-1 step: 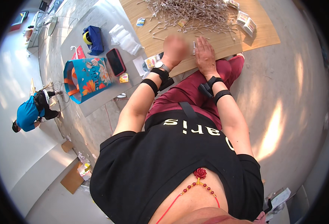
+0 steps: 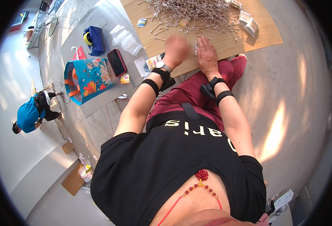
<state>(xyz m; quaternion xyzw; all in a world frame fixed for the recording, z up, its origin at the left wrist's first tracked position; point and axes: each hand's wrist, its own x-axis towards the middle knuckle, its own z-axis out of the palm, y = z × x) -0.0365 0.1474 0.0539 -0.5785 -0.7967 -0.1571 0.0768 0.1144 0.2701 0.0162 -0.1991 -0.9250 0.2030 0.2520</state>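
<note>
Cotton swabs mostly heaped loose on wooden surface; few small packs filled. Left hand blurred, grip unclear; right hand flat, released.

head view, worn high, fisheye | faces steeply down over chest and lap | wooden board at 12 o'clock, close | grey mat at 10–11 o'clock | rim bent, corners dark | single view, nothing shared

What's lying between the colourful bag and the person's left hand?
In the head view, a dark phone with a red edge and some white papers lie between the colourful bag and the left hand.
</note>
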